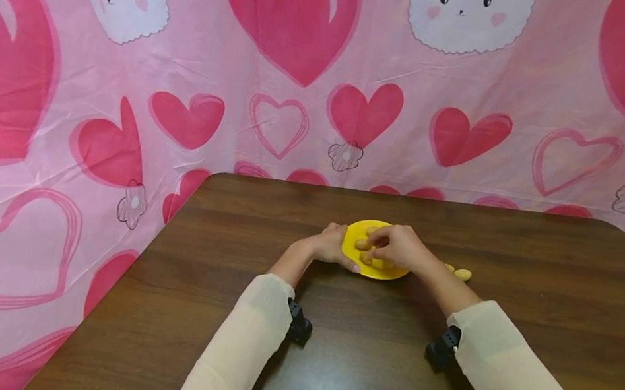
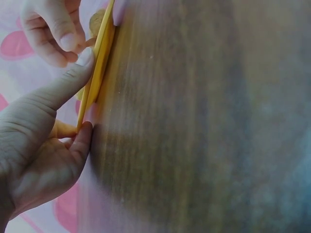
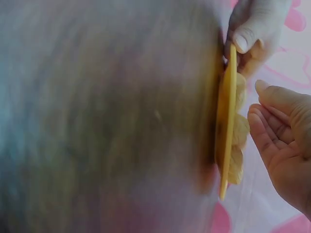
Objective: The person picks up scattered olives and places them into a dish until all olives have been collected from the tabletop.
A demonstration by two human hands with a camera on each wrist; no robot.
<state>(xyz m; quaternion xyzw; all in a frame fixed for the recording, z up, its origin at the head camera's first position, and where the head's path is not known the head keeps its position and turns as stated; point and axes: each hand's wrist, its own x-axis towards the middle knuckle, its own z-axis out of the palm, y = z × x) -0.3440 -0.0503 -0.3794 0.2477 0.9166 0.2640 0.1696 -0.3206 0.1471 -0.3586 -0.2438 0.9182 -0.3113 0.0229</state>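
A round yellow plate (image 1: 391,274) lies on the table, bearing several small oval, yellow-brown pieces that look like potatoes (image 1: 362,244). At its left rim, my left hand (image 1: 331,246) grips the plate; the left wrist view shows the thumb (image 2: 85,57) on top and fingers underneath. Over the plate is my right hand (image 1: 398,247), its fingers loosely bent. Seen from the right wrist, the right hand (image 3: 286,136) has a gap between thumb and fingers, with nothing in it, close beside the potatoes (image 3: 240,130). In the head view it hides part of the plate.
Outside the plate to the right, behind the right forearm, lie loose potatoes (image 1: 462,275). The brown wooden table (image 1: 250,213) reaches back to a pink cloth (image 1: 290,138) with hearts. Each wrist carries a small black camera (image 1: 299,324).
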